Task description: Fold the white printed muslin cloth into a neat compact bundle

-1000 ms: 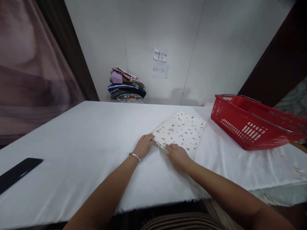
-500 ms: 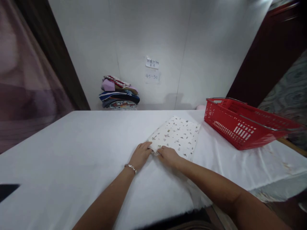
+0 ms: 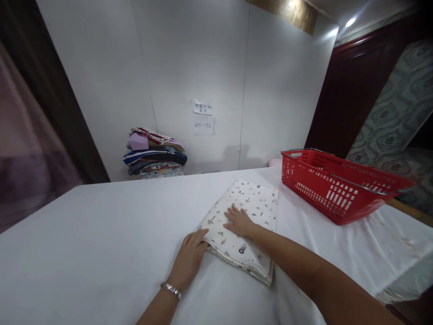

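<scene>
1. Folded cloth, white with small printed figures, lies flat on the table, right of centre and just left of the red basket. The two do not touch.
2. Left hand sits at the cloth's near-left corner, fingers extended and close together, tips against the folded edge. It grips nothing that I can see. A bracelet shows at the wrist.
3. Right hand lies palm down on top of the cloth, fingers spread flat, pressing rather than holding.
4. My read: the work in hand is flattening and squaring the fold. To do it well I would keep the right palm flat as an anchor and let the left fingers nudge the edge, so the layers line up without sliding.
5. The near edge shows several layers, slightly stepped. I would push evenly along it; a push at one corner only would likely skew the stack.
6. The white sheet covering the table looks smooth, so the cloth may slip; light downward pressure seems wise.
7. Behind, against the wall: a stack of folded clothes and two paper notes, well apart from the hands.
</scene>
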Demonstrator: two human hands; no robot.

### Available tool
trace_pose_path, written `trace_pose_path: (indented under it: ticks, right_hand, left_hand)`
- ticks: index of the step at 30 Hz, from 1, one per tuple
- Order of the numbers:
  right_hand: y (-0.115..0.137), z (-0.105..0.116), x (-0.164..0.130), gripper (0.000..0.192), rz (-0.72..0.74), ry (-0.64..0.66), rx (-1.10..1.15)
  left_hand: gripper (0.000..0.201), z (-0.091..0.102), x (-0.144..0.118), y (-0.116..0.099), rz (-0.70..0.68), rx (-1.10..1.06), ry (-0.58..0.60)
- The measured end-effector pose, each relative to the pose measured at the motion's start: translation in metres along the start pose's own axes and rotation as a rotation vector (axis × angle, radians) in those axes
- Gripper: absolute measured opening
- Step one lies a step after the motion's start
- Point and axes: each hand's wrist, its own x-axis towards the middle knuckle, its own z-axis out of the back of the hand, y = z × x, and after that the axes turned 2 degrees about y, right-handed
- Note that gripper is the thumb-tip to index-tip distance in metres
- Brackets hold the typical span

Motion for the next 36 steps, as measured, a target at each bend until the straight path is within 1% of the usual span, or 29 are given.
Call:
trace_pose_path:
  ticks: [2, 3, 6, 8, 10, 12, 15, 18, 21, 24, 27, 30, 33, 34, 36]
  right_hand:
    - [-0.005, -0.001, 0.002, 0.070, -0.037, 0.055, 0.000]
    - [-0.006, -0.001, 0.002, 0.072, -0.041, 0.061, 0.002]
    - [-0.009, 0.002, 0.008, 0.072, -0.007, 0.023, 0.007]
    - [-0.014, 0.006, 0.017, 0.072, 0.000, 0.001, 0.007]
    - [-0.022, 0.009, 0.029, 0.073, -0.031, 0.027, 0.000]
    - [-0.031, 0.010, 0.039, 0.074, -0.066, 0.062, -0.007]
    - [-0.039, 0.012, 0.047, 0.076, -0.047, 0.090, 0.009]
    - [-0.044, 0.020, 0.059, 0.074, -0.019, 0.064, 0.010]
    - [-0.056, 0.027, 0.083, 0.073, -0.090, 0.005, -0.038]
    - [-0.073, 0.028, 0.104, 0.071, -0.177, 0.018, -0.060]
    - [-0.084, 0.026, 0.113, 0.071, -0.166, 0.023, -0.052]
    - [-0.090, 0.031, 0.118, 0.070, -0.154, 0.024, -0.027]
    - [-0.098, 0.040, 0.128, 0.068, -0.230, 0.015, -0.041]
    - [-0.102, 0.041, 0.131, 0.068, -0.258, 0.019, -0.050]
    - [-0.110, 0.042, 0.138, 0.068, -0.280, 0.038, -0.056]
  left_hand:
    - [0.026, 0.001, 0.000, 0.000, 0.015, -0.016, 0.013]
    - [0.026, 0.002, 0.000, 0.000, 0.019, -0.025, 0.020]
    - [0.027, 0.005, 0.002, -0.001, 0.020, -0.044, 0.044]
    - [0.028, 0.006, 0.004, -0.002, 0.024, -0.050, 0.056]
    - [0.028, 0.006, 0.005, -0.002, 0.038, -0.056, 0.040]
    - [0.028, 0.004, 0.005, -0.001, 0.045, -0.045, -0.008]
    - [0.027, 0.001, 0.003, 0.003, -0.015, 0.007, -0.072]
    - [0.029, -0.005, 0.002, 0.010, -0.080, 0.033, -0.053]
    - [0.031, -0.010, 0.000, 0.016, -0.092, 0.044, -0.065]
    - [0.030, -0.011, 0.000, 0.019, -0.137, 0.095, -0.090]
    - [0.026, -0.010, 0.000, 0.020, -0.164, 0.139, -0.077]
    - [0.020, -0.010, 0.000, 0.022, -0.175, 0.163, -0.055]
    - [0.030, -0.013, -0.002, 0.025, -0.210, 0.160, -0.041]
    - [0.034, -0.015, -0.003, 0.026, -0.225, 0.156, -0.052]
    - [0.036, -0.017, -0.004, 0.027, -0.234, 0.165, -0.069]
